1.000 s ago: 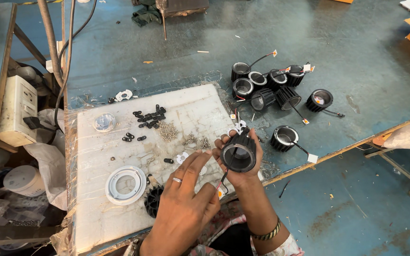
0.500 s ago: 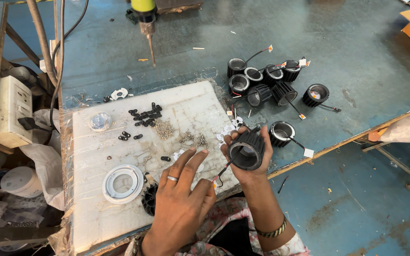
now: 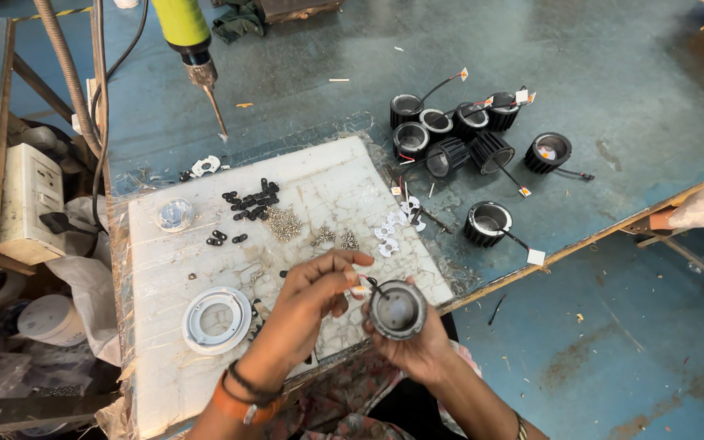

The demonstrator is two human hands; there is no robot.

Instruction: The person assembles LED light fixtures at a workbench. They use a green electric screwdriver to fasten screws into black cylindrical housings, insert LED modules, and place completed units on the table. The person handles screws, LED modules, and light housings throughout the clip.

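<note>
Black finned housing (image 3: pixel 398 310) gripped by right hand (image 3: pixel 417 346) at board's (image 3: pixel 165 269) near edge; left hand (image 3: pixel 319 293) pinches its wire (image 3: pixel 362 287).

Left hand (image 3: pixel 313 295): fingertips overlap the small white piece they pinch; its shape cannot be told. Right hand (image 3: pixel 417 350): palm hidden behind the black round housing (image 3: pixel 398 310). Both forearms cut off by the bottom edge. Screws (image 3: pixel 283 222), far above the hands: too small to count. Green tool (image 3: pixel 182 28), far up-left: top cut off.

Bare-armed person wears orange and black bands at the left hand (image 3: pixel 307 297) wrist.
</note>
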